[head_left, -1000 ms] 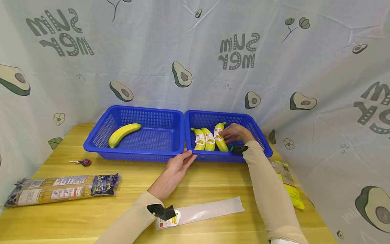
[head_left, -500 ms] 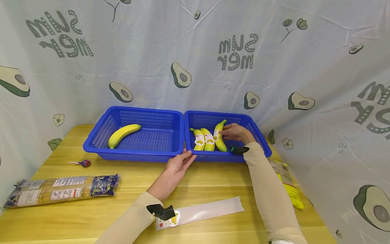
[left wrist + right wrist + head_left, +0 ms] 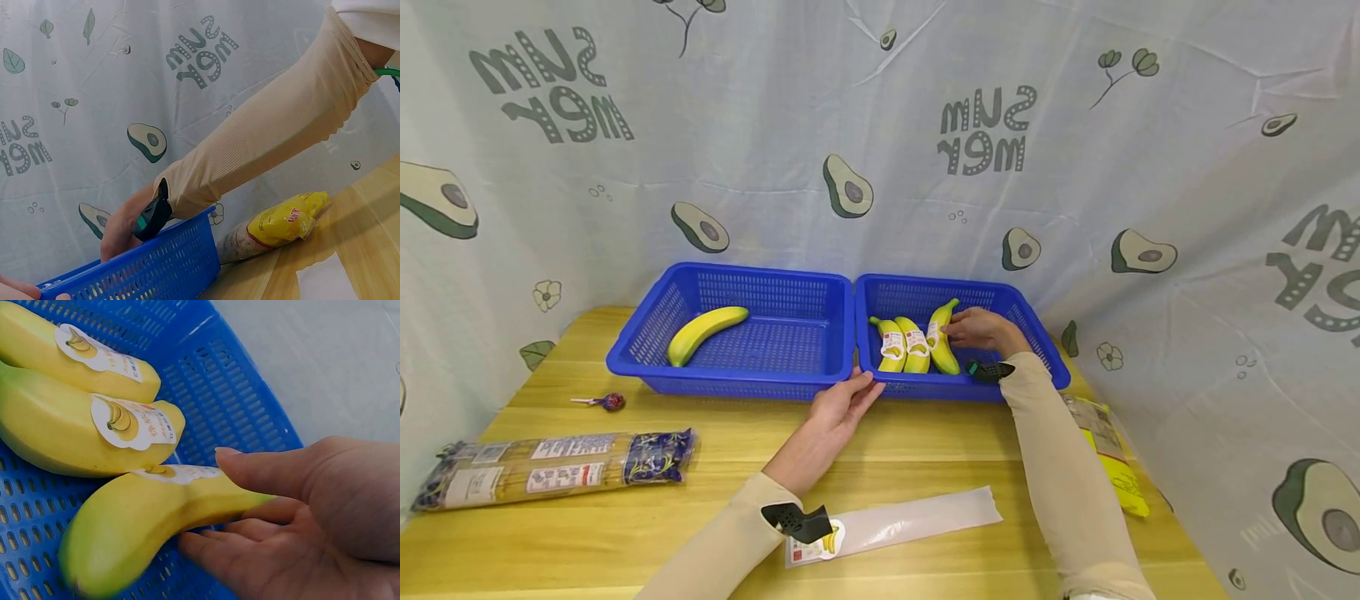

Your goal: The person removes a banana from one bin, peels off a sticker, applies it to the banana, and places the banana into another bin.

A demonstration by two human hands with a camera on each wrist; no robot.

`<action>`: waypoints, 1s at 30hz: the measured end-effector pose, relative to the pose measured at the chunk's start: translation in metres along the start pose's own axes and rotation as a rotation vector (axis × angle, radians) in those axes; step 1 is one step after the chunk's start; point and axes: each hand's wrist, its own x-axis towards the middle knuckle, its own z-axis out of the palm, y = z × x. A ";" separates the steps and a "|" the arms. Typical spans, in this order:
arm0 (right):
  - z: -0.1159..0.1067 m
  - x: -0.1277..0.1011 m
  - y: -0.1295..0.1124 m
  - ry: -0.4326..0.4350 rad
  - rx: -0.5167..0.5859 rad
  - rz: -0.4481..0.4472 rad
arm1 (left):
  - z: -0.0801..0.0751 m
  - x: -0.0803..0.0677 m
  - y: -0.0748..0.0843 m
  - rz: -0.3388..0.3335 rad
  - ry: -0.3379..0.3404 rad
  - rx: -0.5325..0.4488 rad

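My right hand [image 3: 981, 329] reaches into the right blue basket [image 3: 1037, 342] and holds a yellow banana [image 3: 942, 350] bearing a white label. In the right wrist view, the thumb lies by the labelled upper side of that banana [image 3: 125, 515], with the fingers along its lower side. Two more labelled bananas lie side by side to its left, a left one [image 3: 891, 360] and a middle one [image 3: 917, 360]. With its fingertips at the front rim, my left hand [image 3: 838, 404] grips the right basket near its front left corner, where the two baskets meet.
A left blue basket [image 3: 775, 379] holds one banana [image 3: 700, 333] without a visible label. On the wooden table lie a lollipop [image 3: 613, 402], a long noodle pack [image 3: 557, 468], a strip of banana labels [image 3: 917, 525] and a yellow bag [image 3: 1112, 467]. A printed curtain [image 3: 760, 125] hangs behind.
The banana in my right hand has shifted slightly, its lower end swinging a little to the left. My left hand and the baskets stay in place.
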 end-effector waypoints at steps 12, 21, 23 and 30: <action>0.000 -0.003 -0.002 -0.059 -0.020 0.019 | -0.001 -0.001 0.000 0.002 -0.024 -0.013; 0.002 -0.005 -0.003 -0.035 -0.004 0.024 | -0.004 -0.002 0.001 -0.004 -0.046 -0.012; 0.002 -0.005 -0.003 -0.026 0.009 0.028 | -0.004 -0.003 0.001 -0.005 -0.049 -0.014; 0.002 -0.006 -0.004 0.036 -0.019 0.064 | -0.004 -0.003 0.000 -0.004 -0.069 -0.011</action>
